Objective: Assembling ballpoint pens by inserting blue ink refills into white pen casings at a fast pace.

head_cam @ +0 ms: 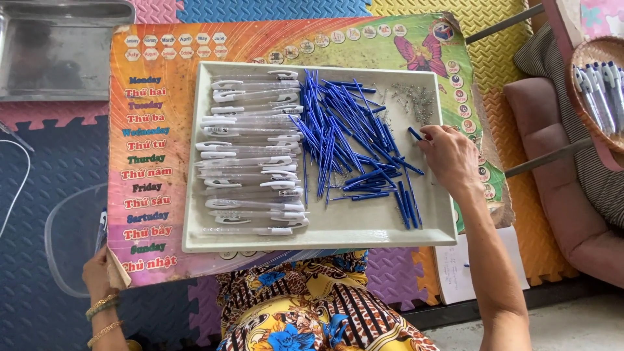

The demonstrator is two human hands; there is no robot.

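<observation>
A shallow white tray (364,229) lies on a colourful printed board (149,149). The tray's left half holds several clear pen barrels with white clips (250,153). A heap of blue pen refills (344,133) fills the middle, and small metal springs (416,101) are scattered at the top right. My right hand (450,155) rests over the tray's right edge and pinches a blue pen piece (416,134) between its fingertips. My left hand (97,273), with gold bangles at the wrist, grips the board's lower left corner.
A metal tray (58,52) sits at the upper left. A clear plastic lid (68,240) lies left of the board on foam floor mats. At right are a pink cushion (559,169) and a woven basket (601,84) with assembled pens.
</observation>
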